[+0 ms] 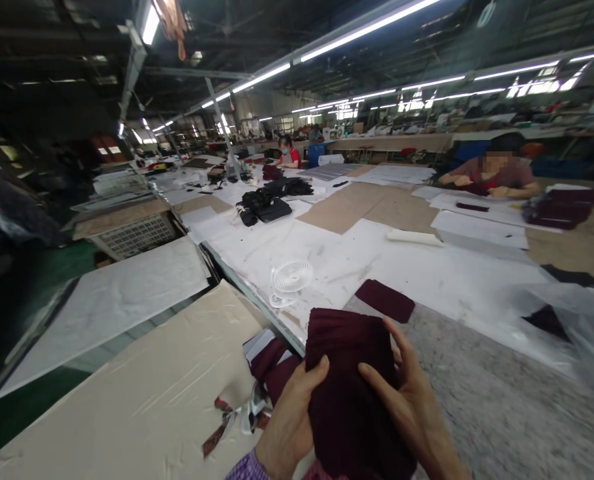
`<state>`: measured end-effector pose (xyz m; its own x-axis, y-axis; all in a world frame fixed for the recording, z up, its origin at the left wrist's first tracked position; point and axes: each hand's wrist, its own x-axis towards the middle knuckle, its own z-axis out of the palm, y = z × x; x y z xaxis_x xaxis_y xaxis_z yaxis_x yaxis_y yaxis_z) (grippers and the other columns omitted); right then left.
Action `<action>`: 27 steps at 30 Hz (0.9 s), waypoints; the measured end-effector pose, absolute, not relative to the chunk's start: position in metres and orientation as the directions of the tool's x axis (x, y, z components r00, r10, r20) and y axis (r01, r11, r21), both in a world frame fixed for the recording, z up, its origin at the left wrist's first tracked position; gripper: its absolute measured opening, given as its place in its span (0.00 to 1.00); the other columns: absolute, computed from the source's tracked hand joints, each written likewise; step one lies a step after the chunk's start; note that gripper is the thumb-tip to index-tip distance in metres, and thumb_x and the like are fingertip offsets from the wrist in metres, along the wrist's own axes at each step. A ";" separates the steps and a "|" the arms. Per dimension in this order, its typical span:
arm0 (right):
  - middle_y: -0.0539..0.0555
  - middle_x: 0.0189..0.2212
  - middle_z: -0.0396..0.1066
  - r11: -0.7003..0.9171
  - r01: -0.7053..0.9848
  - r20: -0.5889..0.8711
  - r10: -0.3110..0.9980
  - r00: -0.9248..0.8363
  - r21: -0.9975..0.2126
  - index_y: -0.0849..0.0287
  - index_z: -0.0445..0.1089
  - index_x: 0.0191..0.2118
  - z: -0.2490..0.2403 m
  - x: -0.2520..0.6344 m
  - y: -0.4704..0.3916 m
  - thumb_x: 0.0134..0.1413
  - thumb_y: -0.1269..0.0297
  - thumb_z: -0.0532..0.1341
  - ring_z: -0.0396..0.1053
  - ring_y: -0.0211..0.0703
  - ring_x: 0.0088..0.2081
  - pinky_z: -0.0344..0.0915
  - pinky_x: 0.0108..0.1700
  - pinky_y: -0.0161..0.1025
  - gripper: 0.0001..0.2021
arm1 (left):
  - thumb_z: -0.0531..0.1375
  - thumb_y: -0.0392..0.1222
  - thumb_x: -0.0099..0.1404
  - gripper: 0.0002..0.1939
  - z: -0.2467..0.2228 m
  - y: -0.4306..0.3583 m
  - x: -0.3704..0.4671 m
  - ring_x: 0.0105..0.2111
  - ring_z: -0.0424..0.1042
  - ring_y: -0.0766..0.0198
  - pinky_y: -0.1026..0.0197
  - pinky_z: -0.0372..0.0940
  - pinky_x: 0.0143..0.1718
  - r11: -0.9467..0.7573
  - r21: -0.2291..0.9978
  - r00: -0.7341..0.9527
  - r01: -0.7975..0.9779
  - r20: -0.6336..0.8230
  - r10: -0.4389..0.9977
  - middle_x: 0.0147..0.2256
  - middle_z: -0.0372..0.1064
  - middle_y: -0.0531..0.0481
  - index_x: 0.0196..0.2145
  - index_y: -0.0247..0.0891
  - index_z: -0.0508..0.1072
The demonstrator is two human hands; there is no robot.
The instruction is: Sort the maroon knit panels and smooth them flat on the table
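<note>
L hand [293, 415] grips the L edge of a dark maroon, roughly rectangular cloth bundle [349, 383], thumb on its near face; R hand [407, 393] has the R edge, thumb flat on the face, fingers round the side. So 2 hands closed on 1 bundle, held up btwn them over the desk edge. Its long axis runs roughly away from the body; far end is slightly wavy, cloth looks soft, matte. No. of layers: can't tell.

Just past the bundle's far end, a bit to the R, lies a small flat maroon cloth strip [385, 300], rounded corners, long axis slanting from far L to near R. R hand is nearer to it than L. It sits at the edge of a speckled grey felt-like sheet [497, 393], which spreads R.

By L hand: folded maroon & pale-grey cloth pcs [271, 363], plus crumpled patterned ribbon scraps [217, 435] on a smooth cream sheet [127, 400], lightly creased.

Farther out on the white-topped desk [327, 257]: a round white plastic fan grille [293, 276], spiral ribs; black cloth heap [264, 205]; flat brown sheets [344, 207]. Far R, clear crinkly plastic film [589, 340].
</note>
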<state>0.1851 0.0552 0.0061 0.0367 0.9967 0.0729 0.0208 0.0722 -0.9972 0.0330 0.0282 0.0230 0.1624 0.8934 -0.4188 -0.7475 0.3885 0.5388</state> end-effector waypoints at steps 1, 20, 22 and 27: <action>0.56 0.51 0.69 0.077 0.041 0.078 0.997 0.027 -0.996 0.50 0.57 0.58 0.005 0.187 0.056 0.48 0.58 0.65 0.73 0.46 0.44 0.74 0.41 0.40 0.30 | 0.62 0.39 0.61 0.15 0.023 0.029 0.033 0.44 0.74 0.54 0.53 0.64 0.53 0.395 0.521 0.172 -0.757 -0.423 0.889 0.40 0.77 0.41 0.45 0.32 0.73; 0.49 0.34 0.74 0.588 0.394 0.647 0.762 0.023 -0.706 0.50 0.71 0.37 0.008 0.198 0.045 0.52 0.75 0.61 0.71 0.42 0.38 0.69 0.39 0.40 0.11 | 0.63 0.39 0.60 0.08 0.028 0.017 0.029 0.45 0.74 0.54 0.52 0.63 0.54 0.354 0.539 0.075 -0.765 -0.471 0.879 0.37 0.77 0.44 0.37 0.34 0.74; 0.49 0.34 0.75 0.567 0.351 0.609 0.793 0.011 -0.745 0.50 0.69 0.39 0.009 0.198 0.042 0.54 0.75 0.59 0.73 0.41 0.37 0.70 0.39 0.40 0.11 | 0.63 0.39 0.60 0.08 0.028 0.016 0.030 0.45 0.74 0.55 0.52 0.62 0.54 0.352 0.536 0.076 -0.767 -0.470 0.880 0.37 0.77 0.44 0.38 0.34 0.73; 0.51 0.43 0.76 0.589 0.597 0.751 0.659 0.033 -0.544 0.48 0.72 0.38 0.017 0.197 0.035 0.50 0.75 0.63 0.72 0.48 0.44 0.69 0.45 0.47 0.13 | 0.62 0.38 0.60 0.07 0.030 0.013 0.034 0.44 0.74 0.55 0.51 0.62 0.54 0.335 0.528 0.055 -0.780 -0.475 0.878 0.38 0.77 0.44 0.37 0.34 0.72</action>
